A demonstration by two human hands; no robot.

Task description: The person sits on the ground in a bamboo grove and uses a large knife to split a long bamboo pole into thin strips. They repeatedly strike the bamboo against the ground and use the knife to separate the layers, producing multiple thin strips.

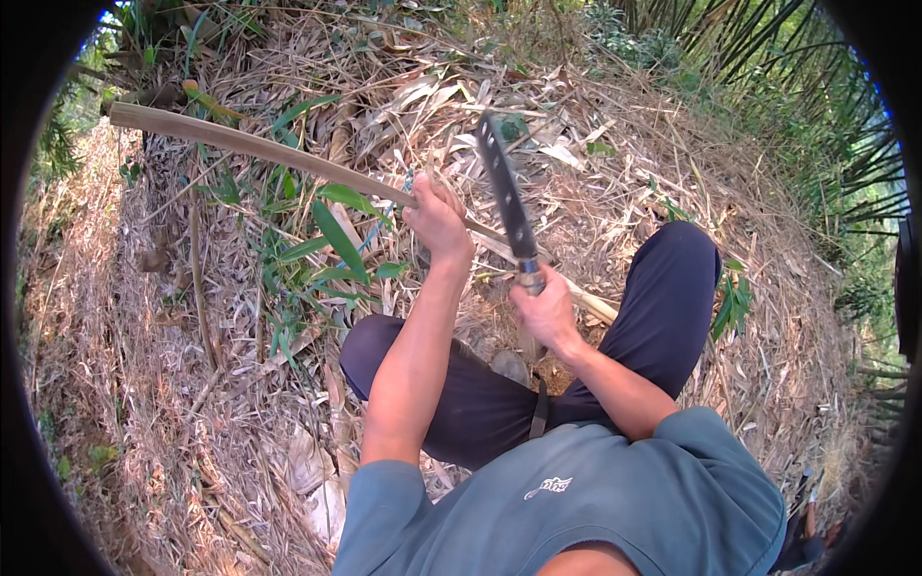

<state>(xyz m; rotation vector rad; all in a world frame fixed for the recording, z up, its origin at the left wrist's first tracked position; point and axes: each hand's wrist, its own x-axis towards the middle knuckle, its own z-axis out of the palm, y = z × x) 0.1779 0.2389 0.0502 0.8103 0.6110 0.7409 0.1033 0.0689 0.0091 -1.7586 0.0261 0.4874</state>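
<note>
Holding the long wooden strip [259,149] slantwise before the blue-grey shirt [615,490], with one end toward the upper left and the fingers of the left hand [440,223] closed around it. Gripping the knife [516,221] in the closed fingers of the right hand [545,307], with the dark blade [501,173] directed upward. Sitting in dark trousers [667,302] above dry leaves [615,163], near green leaves [338,238] at left.
</note>
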